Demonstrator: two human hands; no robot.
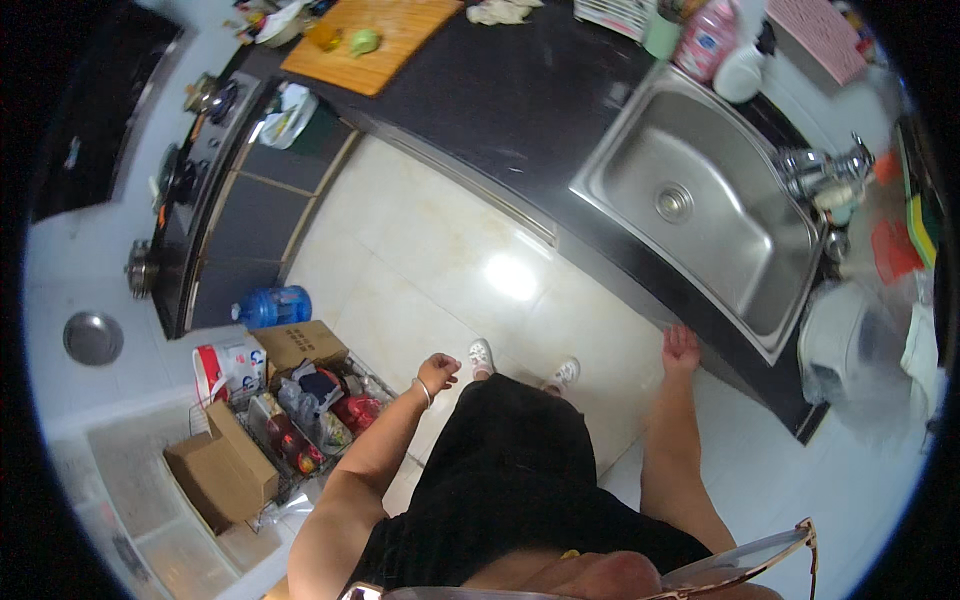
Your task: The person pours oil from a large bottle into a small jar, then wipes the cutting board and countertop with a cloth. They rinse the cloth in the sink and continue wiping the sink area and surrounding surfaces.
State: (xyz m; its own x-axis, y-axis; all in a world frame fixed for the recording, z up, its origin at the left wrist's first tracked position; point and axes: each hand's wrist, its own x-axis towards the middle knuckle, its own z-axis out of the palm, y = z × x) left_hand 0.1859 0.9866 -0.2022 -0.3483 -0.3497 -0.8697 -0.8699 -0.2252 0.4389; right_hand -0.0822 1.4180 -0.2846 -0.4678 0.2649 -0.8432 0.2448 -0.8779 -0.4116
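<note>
My left hand [438, 373] hangs over the floor beside my body, its fingers loosely bent and a little apart. A light bracelet circles that wrist, and nothing shows in the hand. Near the front edge of the dark counter [500, 125], below the sink, is my right hand [681, 350]. Its fingers point forward, with no object visible in them; whether they touch the edge I cannot tell. The steel sink [650, 135] holds no dishes. On the far left part of the counter, a wooden cutting board [400, 45] carries a pale green vegetable [364, 42].
Left of me stand a wire rack of bags and bottles [290, 440], an open cardboard box [215, 480] and a blue water jug [273, 306]. A stove [205, 150] lines the left wall. Bottles [740, 75] and a faucet [825, 165] border the sink.
</note>
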